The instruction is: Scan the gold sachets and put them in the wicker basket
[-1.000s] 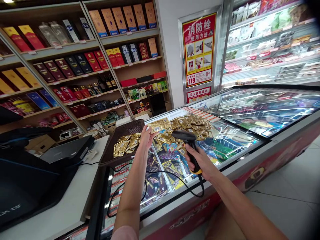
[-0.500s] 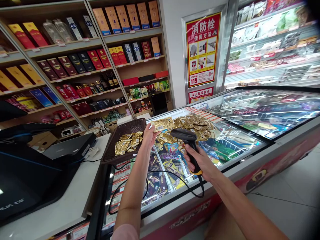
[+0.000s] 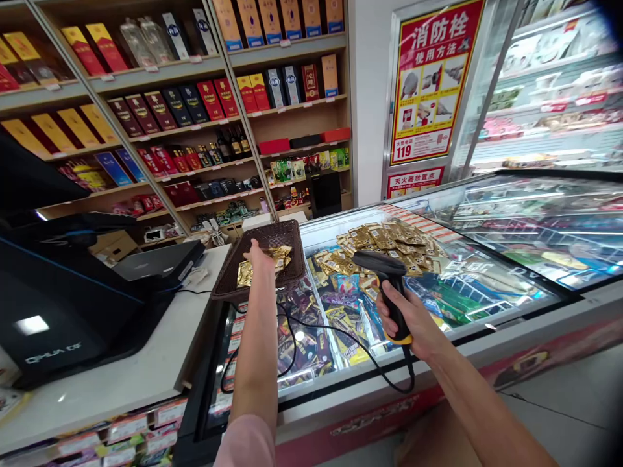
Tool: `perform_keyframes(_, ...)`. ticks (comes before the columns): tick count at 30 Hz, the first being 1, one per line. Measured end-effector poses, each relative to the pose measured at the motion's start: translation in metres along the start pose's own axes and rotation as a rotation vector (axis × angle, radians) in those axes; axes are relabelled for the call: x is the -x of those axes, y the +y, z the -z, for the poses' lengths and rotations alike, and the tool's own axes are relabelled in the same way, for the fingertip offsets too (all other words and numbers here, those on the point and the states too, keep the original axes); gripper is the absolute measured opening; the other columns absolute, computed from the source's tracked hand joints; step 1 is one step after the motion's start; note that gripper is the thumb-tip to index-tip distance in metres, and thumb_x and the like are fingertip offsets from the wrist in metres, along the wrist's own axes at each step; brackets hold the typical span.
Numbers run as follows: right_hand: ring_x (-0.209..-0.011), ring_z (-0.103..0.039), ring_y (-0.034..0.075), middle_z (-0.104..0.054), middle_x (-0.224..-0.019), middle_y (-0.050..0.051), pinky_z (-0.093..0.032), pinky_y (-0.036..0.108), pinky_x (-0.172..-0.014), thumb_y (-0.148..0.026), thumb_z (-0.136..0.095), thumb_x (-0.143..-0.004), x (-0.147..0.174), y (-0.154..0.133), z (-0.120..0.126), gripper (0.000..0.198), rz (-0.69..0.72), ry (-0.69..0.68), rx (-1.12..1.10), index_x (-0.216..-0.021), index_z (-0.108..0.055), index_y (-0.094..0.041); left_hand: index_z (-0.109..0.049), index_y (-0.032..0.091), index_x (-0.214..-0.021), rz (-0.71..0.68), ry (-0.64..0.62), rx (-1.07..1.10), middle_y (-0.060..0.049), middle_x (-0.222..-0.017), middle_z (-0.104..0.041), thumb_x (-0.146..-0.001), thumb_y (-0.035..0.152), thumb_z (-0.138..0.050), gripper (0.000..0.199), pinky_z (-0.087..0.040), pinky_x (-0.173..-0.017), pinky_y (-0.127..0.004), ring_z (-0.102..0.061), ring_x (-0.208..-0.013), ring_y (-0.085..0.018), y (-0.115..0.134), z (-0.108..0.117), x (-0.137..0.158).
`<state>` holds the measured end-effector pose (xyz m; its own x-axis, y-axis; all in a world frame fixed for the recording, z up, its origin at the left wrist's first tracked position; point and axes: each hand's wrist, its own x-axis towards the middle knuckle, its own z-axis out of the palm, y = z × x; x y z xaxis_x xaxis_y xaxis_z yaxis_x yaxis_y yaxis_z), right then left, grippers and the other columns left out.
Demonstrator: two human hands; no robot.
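Observation:
My left hand [image 3: 259, 257] is over the brown woven basket [image 3: 226, 280], its visible fingers apart and the rest hidden behind the hand. I see no packet held in it. Gold foil packets [image 3: 283, 258] lie in the basket under and beside that hand. A black and yellow barcode scanner [image 3: 396, 301] is gripped in my right hand [image 3: 413, 319], fingers wrapped around its handle and its head pointing left. Beyond the scanner, a spread pile of gold packets [image 3: 384, 241] rests on the glass top of the freezer [image 3: 311, 384].
The scanner's black cable [image 3: 363, 350] loops across the glass toward the counter [image 3: 197, 311]. A dark checkout machine [image 3: 63, 305] stands at left. Boxed goods fill the shelves [image 3: 170, 133] behind. A red poster [image 3: 433, 84] hangs on the wall.
My left hand has moved left from the pile's edge to over the basket; the gold packet it held is no longer visible in it. My right hand still holds the scanner. The view has shifted left.

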<state>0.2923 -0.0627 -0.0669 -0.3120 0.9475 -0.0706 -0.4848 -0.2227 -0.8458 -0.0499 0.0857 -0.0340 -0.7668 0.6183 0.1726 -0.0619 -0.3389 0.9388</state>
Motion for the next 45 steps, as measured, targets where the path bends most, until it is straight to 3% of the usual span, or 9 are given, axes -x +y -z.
perform_keyframes(3, -0.034, -0.036, 0.004, -0.046, -0.056, -0.007, -0.029, 0.020, -0.033, -0.055, -0.073, -0.073, -0.001, -0.003, 0.004, 0.044, 0.008, -0.004, -0.007, -0.071, -0.046, -0.021, -0.041, 0.026, -0.132, -0.032, 0.117, -0.041, -0.009, -0.148, -0.035, -0.090, 0.033, -0.051, 0.044, -0.035, -0.110, -0.036, -0.035, -0.138, -0.019, 0.001, -0.013, 0.013)
perform_keyframes(5, -0.035, -0.036, 0.004, -0.046, -0.055, -0.007, -0.028, 0.020, -0.033, -0.056, -0.073, -0.073, -0.001, -0.007, 0.008, 0.044, 0.019, 0.009, -0.011, -0.071, -0.047, -0.021, -0.048, 0.023, -0.128, -0.106, 0.049, -0.075, -0.008, -0.145, -0.041, -0.087, 0.031, -0.055, 0.042, -0.033, -0.110, -0.030, -0.041, -0.133, -0.017, -0.006, -0.033, 0.035)
perform_keyframes(8, -0.035, -0.035, 0.005, -0.046, -0.055, -0.007, -0.029, 0.020, -0.033, -0.057, -0.073, -0.072, 0.000, -0.012, 0.017, 0.042, 0.053, 0.059, -0.018, -0.079, -0.052, -0.022, -0.060, 0.020, -0.115, -0.285, -0.412, -0.261, -0.008, -0.129, -0.057, -0.088, 0.032, -0.055, 0.029, -0.036, -0.108, -0.036, -0.051, -0.123, -0.022, -0.025, -0.064, 0.086)
perform_keyframes(13, -0.034, -0.036, 0.005, -0.047, -0.055, -0.008, -0.029, 0.019, -0.033, -0.057, -0.073, -0.072, 0.007, -0.020, 0.030, 0.042, 0.093, 0.101, -0.006, -0.085, -0.053, -0.022, -0.063, 0.024, -0.120, -0.396, -1.289, -0.698, -0.009, -0.142, -0.050, -0.087, 0.044, -0.058, 0.039, -0.028, -0.112, -0.044, -0.041, -0.134, -0.027, -0.066, -0.076, 0.165)
perform_keyframes(17, -0.035, -0.036, 0.004, -0.048, -0.055, -0.008, -0.030, 0.020, -0.034, -0.056, -0.075, -0.070, 0.013, -0.024, 0.035, 0.045, 0.102, 0.116, 0.002, -0.076, -0.047, -0.022, -0.051, 0.029, -0.135, -0.379, -1.535, -0.882, -0.006, -0.158, -0.028, -0.086, 0.051, -0.057, 0.054, -0.017, -0.117, -0.044, -0.020, -0.146, -0.027, -0.087, -0.069, 0.181)
perform_keyframes(24, -0.034, -0.036, 0.004, -0.047, -0.055, -0.008, -0.030, 0.018, -0.032, -0.059, -0.074, -0.070, 0.013, -0.023, 0.033, 0.046, 0.087, 0.111, -0.028, -0.080, -0.048, -0.022, -0.061, 0.023, -0.114, -0.345, -1.399, -0.979, -0.012, -0.130, -0.055, -0.062, 0.038, -0.083, 0.058, -0.042, -0.098, -0.043, -0.051, -0.120, -0.033, -0.079, -0.070, 0.177)
perform_keyframes(30, -0.034, -0.038, 0.004, -0.048, -0.055, -0.007, -0.030, 0.018, -0.033, -0.057, -0.074, -0.071, 0.014, -0.019, 0.030, 0.045, 0.106, 0.098, -0.025, -0.073, -0.047, -0.021, -0.064, 0.022, -0.107, -0.026, -1.260, -0.852, -0.008, -0.102, -0.067, -0.040, 0.029, -0.091, 0.073, -0.046, -0.082, -0.038, -0.061, -0.097, -0.031, -0.074, -0.069, 0.176)
perform_keyframes(35, -0.034, -0.037, 0.004, -0.048, -0.055, -0.007, -0.029, 0.019, -0.033, -0.056, -0.074, -0.072, 0.015, -0.019, 0.028, 0.045, 0.102, 0.083, -0.009, -0.072, -0.046, -0.021, -0.066, 0.017, -0.079, 0.113, -1.215, -0.682, -0.005, -0.076, -0.068, -0.056, 0.047, -0.083, 0.040, -0.046, -0.069, -0.032, -0.062, -0.073, -0.020, -0.061, -0.072, 0.150)
perform_keyframes(45, -0.034, -0.035, 0.004, -0.046, -0.053, -0.008, -0.029, 0.018, -0.032, -0.057, -0.074, -0.071, 0.010, -0.019, 0.009, 0.044, 0.071, 0.039, 0.009, -0.077, -0.050, -0.021, -0.065, 0.017, -0.093, 0.237, -0.739, -0.100, -0.003, -0.085, -0.068, -0.064, 0.045, -0.081, 0.043, -0.052, -0.074, -0.027, -0.064, -0.072, -0.013, -0.005, -0.059, 0.097)
